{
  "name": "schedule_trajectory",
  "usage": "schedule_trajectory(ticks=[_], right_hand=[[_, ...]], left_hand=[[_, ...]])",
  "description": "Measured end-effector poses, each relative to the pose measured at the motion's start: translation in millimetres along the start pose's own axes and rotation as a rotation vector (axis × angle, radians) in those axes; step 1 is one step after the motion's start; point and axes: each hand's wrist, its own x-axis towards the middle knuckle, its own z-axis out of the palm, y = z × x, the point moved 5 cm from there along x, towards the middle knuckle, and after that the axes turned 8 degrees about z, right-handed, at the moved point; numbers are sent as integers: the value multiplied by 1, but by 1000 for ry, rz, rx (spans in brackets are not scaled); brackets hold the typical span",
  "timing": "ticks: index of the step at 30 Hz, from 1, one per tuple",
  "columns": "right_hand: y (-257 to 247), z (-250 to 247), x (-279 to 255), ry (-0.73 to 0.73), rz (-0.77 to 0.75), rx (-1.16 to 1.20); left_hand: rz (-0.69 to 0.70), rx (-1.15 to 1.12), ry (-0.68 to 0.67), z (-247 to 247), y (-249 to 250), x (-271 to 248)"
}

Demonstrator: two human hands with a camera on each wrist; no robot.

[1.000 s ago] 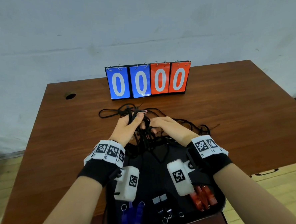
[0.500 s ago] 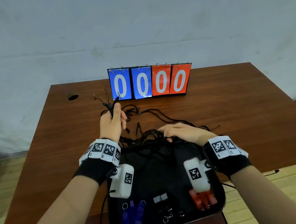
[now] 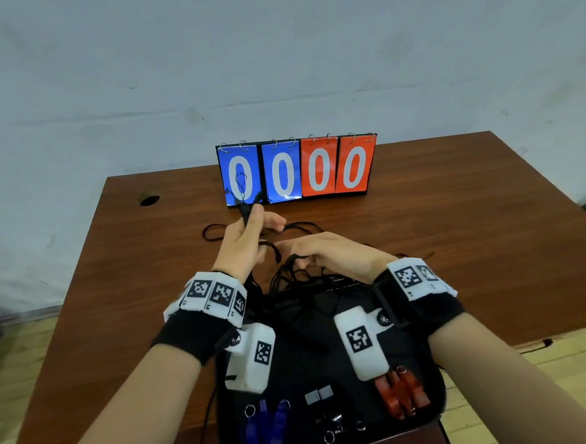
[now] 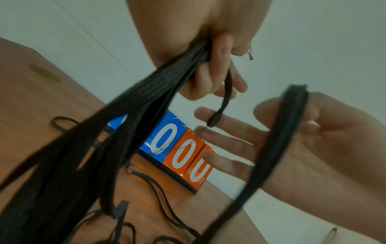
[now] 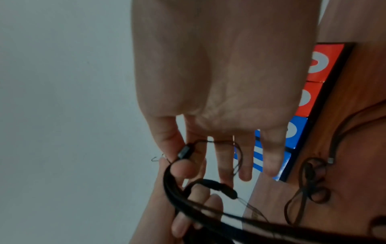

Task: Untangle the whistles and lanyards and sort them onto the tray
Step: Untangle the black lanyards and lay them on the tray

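Observation:
Black lanyards (image 3: 298,279) lie tangled on the table just beyond the black tray (image 3: 436,401). My left hand (image 3: 248,238) is raised and grips a bundle of the lanyards (image 4: 146,102), whose clasp ends (image 3: 247,204) stick up above the fist. My right hand (image 3: 307,255) is close beside it. It pinches one lanyard strap (image 4: 292,115) between thumb and forefinger, the other fingers (image 5: 223,165) straight. In the tray's near end lie blue whistles (image 3: 263,426), dark metal whistles (image 3: 327,415) and red whistles (image 3: 401,393).
A flip scoreboard (image 3: 298,168) showing four zeros stands at the back of the brown table (image 3: 457,246). A cable hole (image 3: 149,200) is at the far left. Loose lanyard loops (image 3: 213,232) trail left of my hands. The tray overhangs the table's near edge.
My left hand pulled a bundle of lanyards up out of the tangle. My right hand lifted off the pile and moved to the left hand, taking one strap.

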Motion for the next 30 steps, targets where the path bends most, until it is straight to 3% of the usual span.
schedule_trajectory(ticks=[3, 7, 13, 17, 20, 25, 30], right_hand=[[-9, 3, 4, -20, -51, 10], [-15, 0, 4, -145, -143, 253], [-12, -14, 7, -90, -241, 486], [-3, -27, 3, 113, -199, 424], [3, -36, -4, 187, -156, 379], [-3, -42, -11, 170, -113, 122], [-22, -31, -8, 109, -138, 41]], left_hand=[[-1, 111, -45, 2, -3, -3], [-39, 270, -134, 4, -13, -4], [-129, 285, -72, -1, -23, -4], [-223, 68, 16, -6, -26, 0], [-185, 29, 29, -9, -23, 1], [-113, -78, 77, -10, -22, 3], [-97, -198, -66, 17, -19, 5]])
